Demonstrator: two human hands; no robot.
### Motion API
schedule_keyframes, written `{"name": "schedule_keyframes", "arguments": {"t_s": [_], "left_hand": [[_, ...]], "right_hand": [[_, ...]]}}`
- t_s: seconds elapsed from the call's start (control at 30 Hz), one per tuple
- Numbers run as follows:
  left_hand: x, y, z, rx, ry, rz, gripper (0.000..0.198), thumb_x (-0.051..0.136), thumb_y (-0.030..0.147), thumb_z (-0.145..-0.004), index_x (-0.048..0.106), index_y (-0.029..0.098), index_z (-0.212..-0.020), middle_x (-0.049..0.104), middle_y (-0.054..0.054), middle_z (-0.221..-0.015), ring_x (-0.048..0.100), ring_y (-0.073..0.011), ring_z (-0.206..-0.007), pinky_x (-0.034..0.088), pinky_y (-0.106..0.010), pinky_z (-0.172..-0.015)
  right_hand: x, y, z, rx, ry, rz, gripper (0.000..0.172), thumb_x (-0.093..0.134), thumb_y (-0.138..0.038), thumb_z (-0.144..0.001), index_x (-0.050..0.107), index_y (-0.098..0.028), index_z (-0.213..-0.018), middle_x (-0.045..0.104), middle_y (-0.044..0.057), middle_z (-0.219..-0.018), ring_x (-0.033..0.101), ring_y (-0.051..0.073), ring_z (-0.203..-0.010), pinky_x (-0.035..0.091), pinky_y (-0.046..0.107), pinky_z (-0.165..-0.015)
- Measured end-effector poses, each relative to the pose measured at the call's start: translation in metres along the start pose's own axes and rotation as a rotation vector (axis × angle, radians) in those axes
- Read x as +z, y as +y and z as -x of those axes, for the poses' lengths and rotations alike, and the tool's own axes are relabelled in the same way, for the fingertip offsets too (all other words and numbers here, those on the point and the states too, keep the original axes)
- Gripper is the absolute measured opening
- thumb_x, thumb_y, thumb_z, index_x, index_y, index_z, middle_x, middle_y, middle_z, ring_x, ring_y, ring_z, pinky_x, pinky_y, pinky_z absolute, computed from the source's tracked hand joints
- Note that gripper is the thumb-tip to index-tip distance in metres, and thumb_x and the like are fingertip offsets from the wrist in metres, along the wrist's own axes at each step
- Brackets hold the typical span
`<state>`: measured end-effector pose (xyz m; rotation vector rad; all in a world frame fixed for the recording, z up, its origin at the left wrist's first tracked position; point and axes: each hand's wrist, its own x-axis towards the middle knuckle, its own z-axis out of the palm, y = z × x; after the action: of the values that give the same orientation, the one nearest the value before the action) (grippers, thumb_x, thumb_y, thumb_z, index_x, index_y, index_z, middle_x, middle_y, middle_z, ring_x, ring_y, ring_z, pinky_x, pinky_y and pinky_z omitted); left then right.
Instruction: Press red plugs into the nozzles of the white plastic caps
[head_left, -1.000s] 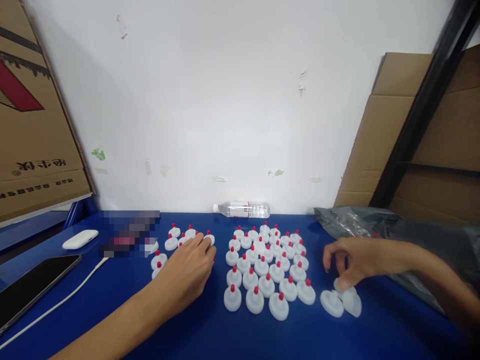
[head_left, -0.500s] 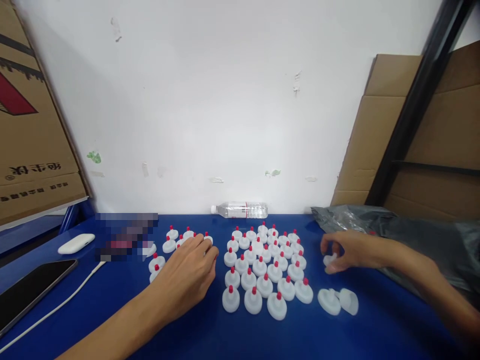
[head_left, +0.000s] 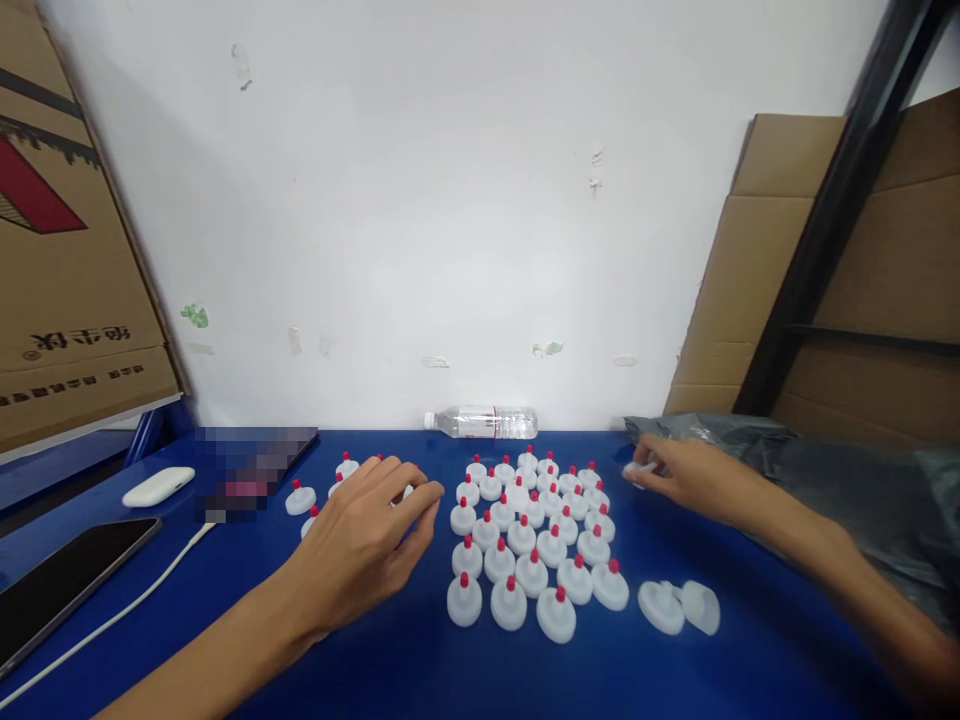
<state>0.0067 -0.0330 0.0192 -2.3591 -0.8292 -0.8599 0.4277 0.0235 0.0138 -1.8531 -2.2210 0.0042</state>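
Rows of white round caps with red tips (head_left: 532, 573) stand on the blue table in the middle of the head view. A smaller group of such caps (head_left: 300, 498) is on the left, partly covered by my left hand (head_left: 375, 520). That hand hovers palm down over them, its fingers loosely apart, with a bit of white showing behind the fingers. At the far right of the rows, my right hand (head_left: 664, 470) pinches a white cap (head_left: 636, 470); no red tip shows on it. Two white pieces without red tips (head_left: 661, 607) lie nearer me on the right.
A clear plastic bottle (head_left: 487, 422) lies against the wall. Grey plastic sheeting (head_left: 840, 500) covers the right side, under my right forearm. On the left are a phone (head_left: 75, 590), a white case (head_left: 158, 487) and a white cable (head_left: 142, 600). Cardboard (head_left: 82, 300) stands behind them.
My right hand has moved back and left with the white cap. The left hand's fingers have spread, and another red-tipped cap now stands uncovered on the left.
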Motion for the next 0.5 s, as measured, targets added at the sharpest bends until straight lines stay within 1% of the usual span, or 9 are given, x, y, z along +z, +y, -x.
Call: {"name": "schedule_keyframes", "arguments": {"t_s": [0.07, 0.13, 0.2, 0.27, 0.37, 0.43, 0.5], "left_hand": [[0.000, 0.002, 0.000, 0.026, 0.062, 0.049, 0.012, 0.054, 0.013, -0.099, 0.065, 0.018, -0.101, 0.068, -0.004, -0.089, 0.061, -0.0183, -0.078, 0.048, -0.035, -0.076], [0.001, 0.007, 0.001, 0.054, 0.102, 0.088, 0.012, 0.056, 0.011, -0.098, 0.065, 0.018, -0.101, 0.069, -0.004, -0.087, 0.063, -0.0176, -0.078, 0.049, -0.033, -0.075], [0.004, 0.011, 0.002, 0.067, 0.118, 0.129, 0.014, 0.056, 0.009, -0.098, 0.066, 0.018, -0.104, 0.070, -0.004, -0.088, 0.064, -0.0175, -0.079, 0.049, -0.032, -0.073], [0.006, 0.016, 0.004, 0.066, 0.107, 0.173, 0.018, 0.056, 0.006, -0.097, 0.065, 0.018, -0.107, 0.071, -0.004, -0.090, 0.065, -0.0175, -0.080, 0.049, -0.032, -0.073], [0.010, 0.021, 0.007, 0.066, 0.102, 0.232, 0.023, 0.056, 0.004, -0.097, 0.064, 0.017, -0.114, 0.074, -0.005, -0.096, 0.067, -0.0178, -0.083, 0.051, -0.034, -0.076], [0.011, 0.025, 0.008, 0.071, 0.119, 0.259, 0.027, 0.058, 0.004, -0.097, 0.063, 0.016, -0.120, 0.075, -0.006, -0.100, 0.068, -0.0182, -0.086, 0.052, -0.035, -0.078], [0.013, 0.028, 0.009, 0.092, 0.135, 0.282, 0.031, 0.059, 0.003, -0.097, 0.061, 0.014, -0.125, 0.076, -0.007, -0.102, 0.069, -0.0181, -0.086, 0.052, -0.035, -0.077]], "right_hand": [[-0.004, -0.013, 0.000, -0.034, 0.105, 0.004, 0.034, 0.051, -0.048, -0.097, 0.066, -0.020, -0.109, 0.073, 0.007, -0.086, 0.070, 0.025, -0.077, 0.048, 0.033, -0.069], [-0.008, -0.029, 0.001, -0.119, 0.277, -0.004, 0.036, 0.050, -0.049, -0.100, 0.065, -0.020, -0.114, 0.070, 0.007, -0.093, 0.068, 0.023, -0.077, 0.050, 0.034, -0.071], [-0.009, -0.045, 0.005, -0.224, 0.410, -0.043, 0.036, 0.050, -0.050, -0.102, 0.066, -0.022, -0.117, 0.066, 0.006, -0.097, 0.067, 0.020, -0.074, 0.052, 0.033, -0.069], [-0.009, -0.059, 0.009, -0.343, 0.452, -0.077, 0.033, 0.052, -0.049, -0.102, 0.066, -0.024, -0.118, 0.064, 0.006, -0.100, 0.067, 0.018, -0.072, 0.055, 0.031, -0.067], [-0.004, -0.076, 0.017, -0.503, 0.440, -0.076, 0.031, 0.054, -0.048, -0.103, 0.065, -0.025, -0.119, 0.062, 0.009, -0.112, 0.068, 0.017, -0.076, 0.058, 0.031, -0.067], [0.000, -0.090, 0.025, -0.617, 0.435, -0.077, 0.028, 0.052, -0.045, -0.105, 0.064, -0.025, -0.122, 0.063, 0.010, -0.119, 0.070, 0.018, -0.084, 0.059, 0.031, -0.070], [0.004, -0.106, 0.034, -0.759, 0.453, -0.085, 0.027, 0.054, -0.040, -0.105, 0.063, -0.023, -0.124, 0.068, 0.009, -0.116, 0.071, 0.019, -0.095, 0.059, 0.032, -0.078]]}}
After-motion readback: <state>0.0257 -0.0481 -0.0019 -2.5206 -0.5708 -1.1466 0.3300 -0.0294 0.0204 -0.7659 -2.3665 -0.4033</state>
